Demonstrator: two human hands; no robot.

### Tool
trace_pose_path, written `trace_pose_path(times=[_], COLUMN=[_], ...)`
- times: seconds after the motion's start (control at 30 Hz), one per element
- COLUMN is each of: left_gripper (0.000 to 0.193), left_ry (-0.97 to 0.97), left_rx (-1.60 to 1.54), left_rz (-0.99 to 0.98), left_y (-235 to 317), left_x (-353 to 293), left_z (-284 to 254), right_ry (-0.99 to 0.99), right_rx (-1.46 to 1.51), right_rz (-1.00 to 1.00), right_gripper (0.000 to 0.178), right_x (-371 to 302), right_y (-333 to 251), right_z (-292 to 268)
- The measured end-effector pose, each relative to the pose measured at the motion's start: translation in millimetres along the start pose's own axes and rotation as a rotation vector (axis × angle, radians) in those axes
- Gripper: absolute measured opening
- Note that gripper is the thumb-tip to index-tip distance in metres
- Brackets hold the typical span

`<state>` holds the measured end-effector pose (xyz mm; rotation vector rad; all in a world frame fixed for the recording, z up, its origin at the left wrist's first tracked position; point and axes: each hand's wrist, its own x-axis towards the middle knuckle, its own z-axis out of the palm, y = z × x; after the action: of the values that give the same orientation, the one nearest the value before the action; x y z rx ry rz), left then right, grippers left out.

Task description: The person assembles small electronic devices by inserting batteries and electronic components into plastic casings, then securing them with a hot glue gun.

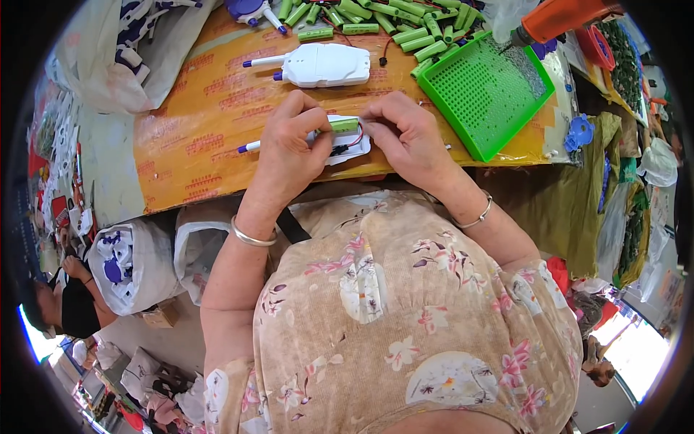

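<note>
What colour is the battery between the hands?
The battery is green, clearest in the head view.

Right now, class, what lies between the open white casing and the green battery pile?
In the head view, a closed white device lies between the casing and the battery pile, with a small black plug off its right end.

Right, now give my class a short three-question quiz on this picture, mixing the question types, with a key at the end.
1. True or false: the green tray lies to the left of the left hand.

2. What lies in the white shell between the left and right hand?
a) a pair of scissors
b) a green cylinder
c) a purple cup

3. Short answer: where is the pile of green cylinders relative to the hands?

Key: 1. False. 2. b. 3. Beyond them, toward the top of the picture.
</note>
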<state>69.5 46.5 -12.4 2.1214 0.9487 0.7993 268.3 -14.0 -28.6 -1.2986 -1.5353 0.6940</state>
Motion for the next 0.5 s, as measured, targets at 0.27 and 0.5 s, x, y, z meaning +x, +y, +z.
trace_pose_path(times=[0.27,0.5], left_gripper=[0.014,0.016], left_ry=[0.043,0.035], left_rx=[0.024,0.319], left_rz=[0.069,0.324], left_y=[-4.6,6.5], left_x=[-1.4,5.8], left_z=[8.0,10.6], right_ry=[-0.071,-0.085], right_rx=[0.034,0.086], right_rz=[0.033,0.08], right_gripper=[0.009,0.008], right_x=[-0.6,0.1], right_y=[-0.9,-2.0], right_z=[-1.0,-3.5])
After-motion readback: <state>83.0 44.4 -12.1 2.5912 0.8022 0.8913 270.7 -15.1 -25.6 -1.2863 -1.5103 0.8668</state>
